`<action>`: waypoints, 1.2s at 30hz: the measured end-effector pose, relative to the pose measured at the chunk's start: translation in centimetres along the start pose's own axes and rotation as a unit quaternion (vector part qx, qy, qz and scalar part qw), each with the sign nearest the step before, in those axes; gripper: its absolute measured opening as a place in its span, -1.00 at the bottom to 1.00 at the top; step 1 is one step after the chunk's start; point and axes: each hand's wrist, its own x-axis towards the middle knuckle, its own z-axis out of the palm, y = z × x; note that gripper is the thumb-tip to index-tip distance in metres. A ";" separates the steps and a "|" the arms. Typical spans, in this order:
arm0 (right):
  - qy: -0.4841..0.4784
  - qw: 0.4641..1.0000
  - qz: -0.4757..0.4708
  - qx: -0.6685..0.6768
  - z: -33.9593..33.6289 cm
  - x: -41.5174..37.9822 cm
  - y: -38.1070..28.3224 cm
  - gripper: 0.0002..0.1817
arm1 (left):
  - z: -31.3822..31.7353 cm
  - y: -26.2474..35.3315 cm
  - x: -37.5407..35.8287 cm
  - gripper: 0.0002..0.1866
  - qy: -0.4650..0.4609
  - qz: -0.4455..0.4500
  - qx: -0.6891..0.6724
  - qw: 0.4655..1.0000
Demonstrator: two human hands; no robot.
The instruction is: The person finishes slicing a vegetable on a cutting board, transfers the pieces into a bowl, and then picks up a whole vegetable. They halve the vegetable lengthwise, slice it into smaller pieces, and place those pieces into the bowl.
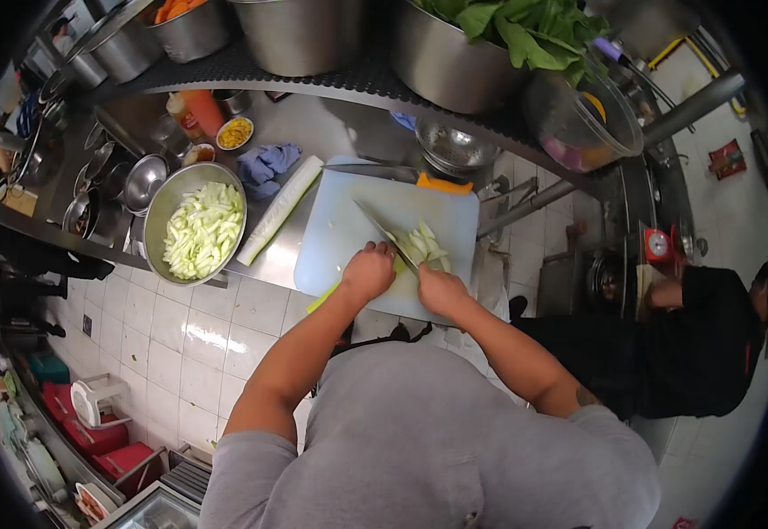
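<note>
My right hand (441,291) grips the handle of a kitchen knife (379,227), whose blade points away to the upper left over the white cutting board (327,220). My left hand (369,271) is closed on the board, left of the blade, its fingers curled close to it; what they hold is hidden. Pale green cut vegetable pieces (425,245) lie right of the blade. A yellow-green strip (322,298) shows by my left forearm at the board's near edge. Left of the board lies a long pale green peeled vegetable (280,212).
A large metal bowl (156,210) of cut pieces stands at the left counter edge. Behind are a blue cloth (267,166), an orange-handled utensil (444,183) and a colander (454,145). Overhead, a shelf (340,88) carries pots. A person in black (697,344) stands at right.
</note>
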 end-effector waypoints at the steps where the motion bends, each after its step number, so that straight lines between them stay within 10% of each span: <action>1: -0.008 1.000 -0.001 0.011 0.2 -0.3 0.1 -0.72 | -0.2 0.3 -1.2 -0.59 -0.002 -0.004 -0.001 1.000; 10: 0.050 0.996 0.075 0.004 -1.8 -0.3 0.6 -0.66 | 0.0 -0.5 -1.8 -0.26 0.002 -0.124 -0.019 0.992; 36: -0.025 0.999 0.012 -0.035 -4.2 -0.7 -2.7 -0.72 | -2.3 -0.5 2.4 -0.63 -0.062 -0.064 -0.013 0.996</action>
